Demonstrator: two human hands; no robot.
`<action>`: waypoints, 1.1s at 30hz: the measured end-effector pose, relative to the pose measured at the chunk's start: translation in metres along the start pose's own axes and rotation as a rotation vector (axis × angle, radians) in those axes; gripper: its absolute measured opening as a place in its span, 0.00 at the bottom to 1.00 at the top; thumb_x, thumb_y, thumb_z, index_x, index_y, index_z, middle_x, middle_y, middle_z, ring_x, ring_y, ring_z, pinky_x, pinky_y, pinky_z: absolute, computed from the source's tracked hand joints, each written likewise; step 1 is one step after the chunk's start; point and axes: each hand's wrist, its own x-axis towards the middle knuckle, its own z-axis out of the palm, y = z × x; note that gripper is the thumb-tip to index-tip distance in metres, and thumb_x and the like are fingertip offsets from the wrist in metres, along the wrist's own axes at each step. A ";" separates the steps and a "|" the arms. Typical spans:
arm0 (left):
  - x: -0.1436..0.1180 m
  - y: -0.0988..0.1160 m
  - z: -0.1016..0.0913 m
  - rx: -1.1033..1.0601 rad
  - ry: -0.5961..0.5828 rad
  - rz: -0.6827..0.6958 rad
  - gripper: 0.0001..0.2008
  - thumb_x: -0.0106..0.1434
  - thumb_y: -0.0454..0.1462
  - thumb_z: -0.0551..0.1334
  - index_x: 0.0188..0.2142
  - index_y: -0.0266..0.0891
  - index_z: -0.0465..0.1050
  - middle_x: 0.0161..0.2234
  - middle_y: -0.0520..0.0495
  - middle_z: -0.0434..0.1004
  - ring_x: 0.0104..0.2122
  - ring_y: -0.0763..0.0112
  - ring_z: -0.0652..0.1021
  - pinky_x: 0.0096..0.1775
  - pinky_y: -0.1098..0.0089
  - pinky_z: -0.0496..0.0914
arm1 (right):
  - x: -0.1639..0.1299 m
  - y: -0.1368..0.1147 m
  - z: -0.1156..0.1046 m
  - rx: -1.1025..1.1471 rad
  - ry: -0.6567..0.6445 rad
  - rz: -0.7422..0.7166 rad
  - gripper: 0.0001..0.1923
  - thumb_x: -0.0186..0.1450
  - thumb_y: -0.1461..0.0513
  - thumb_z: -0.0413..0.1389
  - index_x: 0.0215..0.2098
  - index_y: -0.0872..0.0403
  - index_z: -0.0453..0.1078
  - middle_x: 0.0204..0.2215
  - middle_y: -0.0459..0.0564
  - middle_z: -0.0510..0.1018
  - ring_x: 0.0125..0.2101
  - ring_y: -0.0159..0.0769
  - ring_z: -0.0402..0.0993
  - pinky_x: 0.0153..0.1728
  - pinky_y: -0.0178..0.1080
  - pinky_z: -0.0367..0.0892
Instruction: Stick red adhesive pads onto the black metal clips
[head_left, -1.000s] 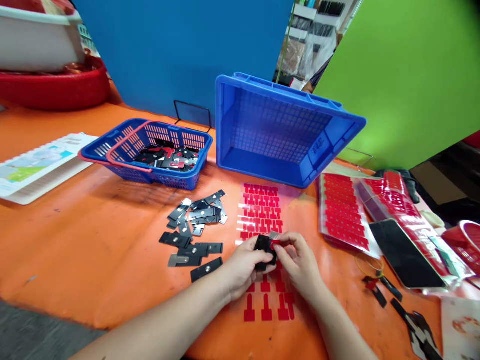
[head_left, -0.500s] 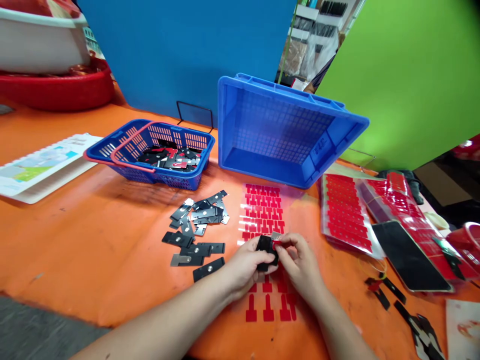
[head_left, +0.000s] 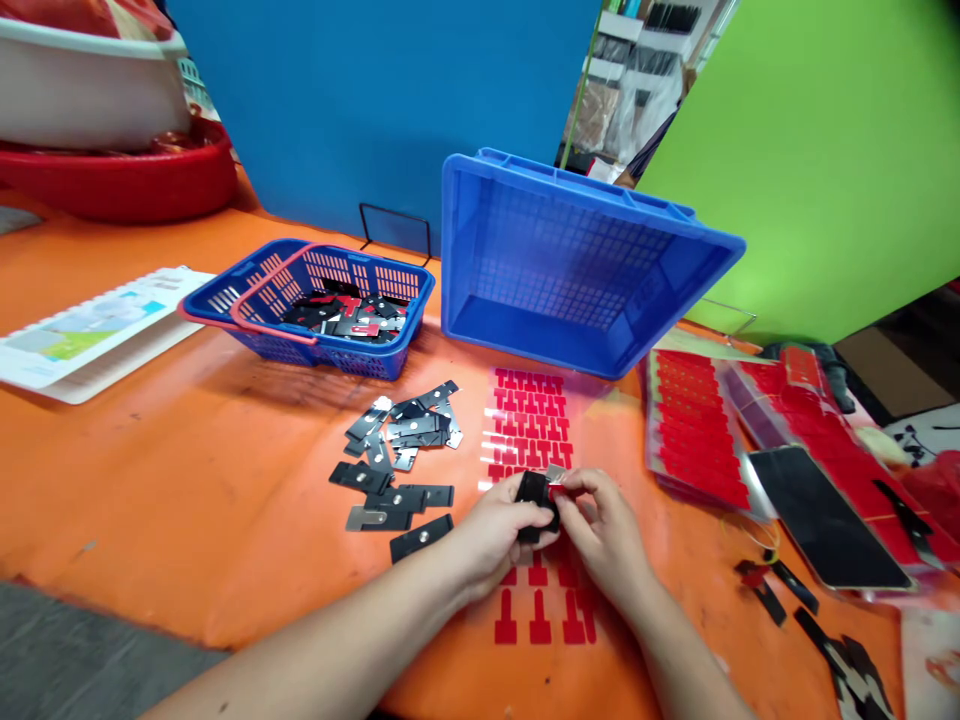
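Black plate (head_left: 531,490) is gripped in L hand (head_left: 496,530), thumb on top, fingers curled under; whether more than one is held can't be told. Red piece (head_left: 556,491) is pinched btwn thumb & index of R hand (head_left: 606,525), at plate's R side; contact w/ plate can't be confirmed. Plate is thus set just L of R fingertips, red piece nearer R hand. Plate's long axis is partly hidden by fingers. Both hands are held over red-shape sheet (head_left: 531,428); loose plates (head_left: 416,427) are spread to L.

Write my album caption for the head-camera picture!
Left hand holds a black plate, right hand pinches a red piece, over red T-shaped cutouts.
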 end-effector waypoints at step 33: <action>0.007 -0.004 0.002 0.180 0.054 0.240 0.12 0.49 0.34 0.62 0.35 0.37 0.67 0.28 0.52 0.68 0.29 0.75 0.70 0.33 0.72 0.65 | 0.000 -0.019 -0.005 -0.240 -0.026 -0.212 0.06 0.59 0.65 0.48 0.35 0.52 0.63 0.34 0.50 0.70 0.36 0.38 0.66 0.36 0.42 0.64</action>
